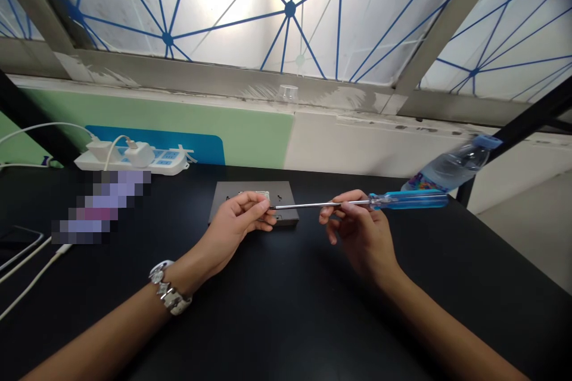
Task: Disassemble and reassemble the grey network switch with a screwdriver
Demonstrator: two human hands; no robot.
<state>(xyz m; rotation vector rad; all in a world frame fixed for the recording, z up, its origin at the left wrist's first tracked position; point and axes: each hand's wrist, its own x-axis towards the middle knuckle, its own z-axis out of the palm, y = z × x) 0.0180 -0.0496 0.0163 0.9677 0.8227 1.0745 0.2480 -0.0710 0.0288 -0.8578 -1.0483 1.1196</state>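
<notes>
- Window (223, 6) w/ blue-lined panes, far behind plate
- Black desk (286, 321) under it all
- White power strip (172, 164) w/ plugged-in white chargers, behind & left of plate
- Dark grey plate (286, 193) on desk, w/ small slots
- Plastic water bottle (451, 164), blue cap, tilted, right of plate, behind screwdriver handle
- Pixelated obj (102, 208) left of plate, too blurred to tell
- L hand (232, 229) over plate, fingers curled, touching small metal piece (254, 195) on plate; can't tell if gripping it
- R hand (361, 232) right of plate, fingers pinching steel shaft of blue-handled screwdriver (409, 199); tip just at L fingertips, above plate
- White bracelet (163, 286) on L wrist
</notes>
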